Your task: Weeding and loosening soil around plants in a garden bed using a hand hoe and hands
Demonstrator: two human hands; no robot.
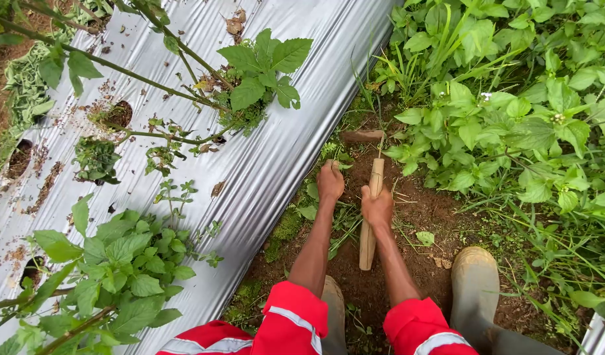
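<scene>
Because the wooden hoe handle (pixel 370 217) is clamped only by the right hand (pixel 378 208) while the left hand (pixel 330 183) is closed on furrow weeds, the silver plastic mulch (pixel 276 158) could be torn.

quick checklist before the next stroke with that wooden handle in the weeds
1. Right hand gripping the wooden handle: ok.
2. Left hand off the handle, down in the weeds: ok.
3. Tool head in view: cannot tell, hidden under leaves.
4. Boots behind the handle, apart from it: ok.
5. Silver sheet apart from both hands: ok.
</scene>
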